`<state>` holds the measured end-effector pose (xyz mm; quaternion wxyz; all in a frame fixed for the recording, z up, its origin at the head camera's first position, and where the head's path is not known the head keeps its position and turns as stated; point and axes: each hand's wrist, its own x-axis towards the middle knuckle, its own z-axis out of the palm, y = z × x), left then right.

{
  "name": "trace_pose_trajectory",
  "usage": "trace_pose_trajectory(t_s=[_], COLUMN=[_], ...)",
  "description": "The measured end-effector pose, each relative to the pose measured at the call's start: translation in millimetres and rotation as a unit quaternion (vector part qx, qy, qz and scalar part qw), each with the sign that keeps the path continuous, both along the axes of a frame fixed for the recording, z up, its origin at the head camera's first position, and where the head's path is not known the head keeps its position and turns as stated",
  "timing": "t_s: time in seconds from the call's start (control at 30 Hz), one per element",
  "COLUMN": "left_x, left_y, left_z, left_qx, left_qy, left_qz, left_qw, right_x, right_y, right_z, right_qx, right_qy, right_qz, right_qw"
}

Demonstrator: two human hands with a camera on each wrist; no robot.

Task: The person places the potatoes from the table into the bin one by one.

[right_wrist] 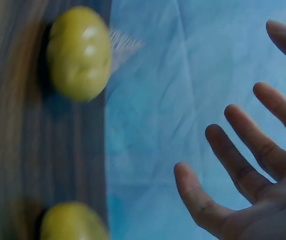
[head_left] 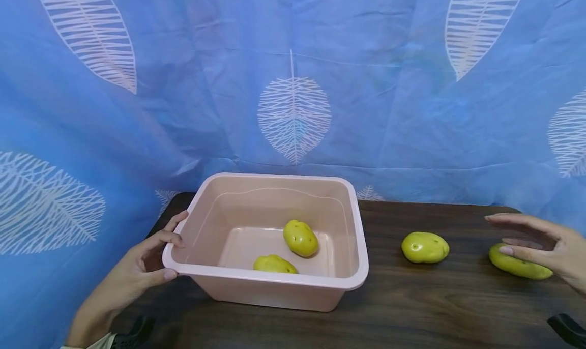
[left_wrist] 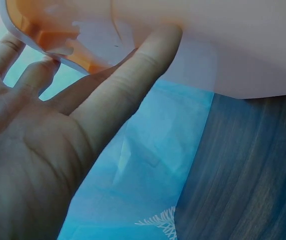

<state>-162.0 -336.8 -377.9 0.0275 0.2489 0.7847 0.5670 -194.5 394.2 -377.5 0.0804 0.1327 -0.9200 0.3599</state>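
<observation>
A pale pink plastic basin (head_left: 270, 283) stands on the left part of the table. My left hand (head_left: 133, 267) grips its left front corner, fingers over the rim and thumb against the outer wall; the left wrist view shows the thumb (left_wrist: 137, 75) on that wall. Inside lie two yellow-green potatoes, one potato (head_left: 300, 238) right of the middle and another potato (head_left: 274, 264) partly hidden by the front rim. My right hand (head_left: 545, 242) hovers with fingers extended over a potato (head_left: 522, 265) at the far right, apparently apart from it. One more potato (head_left: 425, 247) lies between that hand and the basin.
The dark wood-grain table (head_left: 412, 308) ends at a back edge against a blue curtain (head_left: 389, 110) with white leaf prints. The curtain also hangs along the left side. A dark strap (head_left: 133, 333) shows at the left wrist.
</observation>
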Motion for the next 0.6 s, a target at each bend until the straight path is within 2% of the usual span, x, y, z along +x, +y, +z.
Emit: trace_pose_trajectory(t_s=[0.07, 0.2, 0.4, 0.5, 0.6], left_x=[-0.7, -1.0, -1.4, -1.6, -3.0], left_y=[0.1, 1.0, 0.7, -1.5, -2.0], left_z=[-0.4, -0.2, -0.5, -1.6, -3.1], left_qx=[0.0, -0.006, -0.008, -0.005, 0.001], left_qy=[-0.002, -0.001, -0.005, -0.005, -0.004], left_qz=[0.001, 0.006, 0.011, 0.006, 0.0], left_qw=[1.0, 1.0, 0.9999, 1.0, 1.0], right_x=[0.4, 1.3, -1.7, -3.6, -2.9], right_y=[11, 27, 42, 48, 56], right_z=[-10.1, -29.3, -53.8, -61.2, -66.7], right_qx=[0.001, 0.011, 0.021, 0.007, -0.006], right_qy=[0.007, 0.014, 0.057, 0.052, 0.023], right_qz=[-0.007, -0.049, -0.1, -0.115, -0.131], right_qw=[1.0, 0.9987, 0.9931, 0.9919, 0.991])
